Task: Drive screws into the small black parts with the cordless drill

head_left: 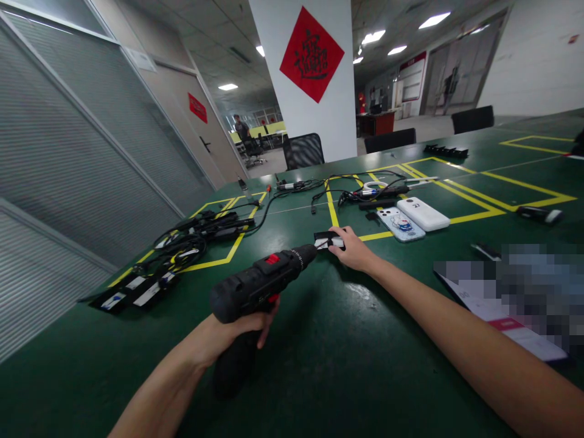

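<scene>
One power drill [258, 281]: is lying aslant in the left hand [244, 325], its chuck [298, 258] pointing toward the small black-and-white piece [323, 241].
Left hand: is wrapping round the drill's handle, a finger resting near the red trigger [273, 298].
Right hand [347, 246]: is pinching the small black-and-white piece between thumb and fingers, its forearm reaching in from the lower right.
Drill nose: is ending right by the piece; whether the two are touching, I cannot tell.
Piece's place: it is sitting just ahead of the drill, at the green table [319, 371], near the yellow tape [375, 236].
Black cables [214, 228], left: are lying tangled over a taped area, black parts with white patches [146, 295] lying nearer.
Phone [401, 225]: is lying right beside a white box [423, 213], beyond the right forearm.
Printed sheet [517, 331]: is lying at the right, partly hidden by blurring.
Background: a mesh chair [303, 151] is standing at the far edge; a red diamond sign [312, 55] is hanging on a pillar [269, 36].
</scene>
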Demonstrator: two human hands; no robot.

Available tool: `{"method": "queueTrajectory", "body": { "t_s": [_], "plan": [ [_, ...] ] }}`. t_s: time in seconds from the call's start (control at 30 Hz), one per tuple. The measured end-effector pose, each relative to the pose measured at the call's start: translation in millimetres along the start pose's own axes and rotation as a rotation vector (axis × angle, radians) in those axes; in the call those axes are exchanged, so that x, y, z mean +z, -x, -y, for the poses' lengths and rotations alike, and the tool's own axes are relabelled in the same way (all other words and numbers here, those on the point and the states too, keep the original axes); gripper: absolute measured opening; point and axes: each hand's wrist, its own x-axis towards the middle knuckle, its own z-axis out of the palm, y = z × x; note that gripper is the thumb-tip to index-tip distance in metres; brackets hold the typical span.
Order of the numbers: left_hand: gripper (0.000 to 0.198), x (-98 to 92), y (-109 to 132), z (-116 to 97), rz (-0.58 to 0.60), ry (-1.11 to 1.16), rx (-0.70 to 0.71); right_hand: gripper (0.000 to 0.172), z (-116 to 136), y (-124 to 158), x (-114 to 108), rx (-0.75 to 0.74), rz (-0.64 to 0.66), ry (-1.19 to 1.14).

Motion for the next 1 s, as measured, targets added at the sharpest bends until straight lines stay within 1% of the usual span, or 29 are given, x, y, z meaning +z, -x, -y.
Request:
{"method": "queueTrajectory", "body": {
  "t_s": [0.17, 0.27, 0.57, 0.8, 1.0],
  "plan": [
    [0.025, 0.5, 0.6, -0.3, 0.002, -0.006, 0.005, 0.045, 0.3, 0.3, -0.4, -0.004, 0.002, 0.001],
    [0.026, 0.6, 1.0, 0.5, -0.007, -0.003, 0.008, 0.045, 0.5, 0.5, -0.5, 0.001, 0.005, -0.001],
    [0.025, -0.6, 0.9, 1.2, 0.014, -0.010, 0.022, 0.045, 2.4, 0.4, -2.9, 0.009, 0.015, -0.017],
    [0.027, 2.4, 0.3, 0.4, -0.004, 0.012, 0.020, 0.046, -1.6, -0.8, 0.9, -0.012, -0.007, -0.010],
    [0.029, 1.2, 0.7, 0.7, -0.005, 0.021, 0.008, 0.045, -3.0, -0.3, 1.1, -0.013, -0.007, -0.011]
  ]
}}
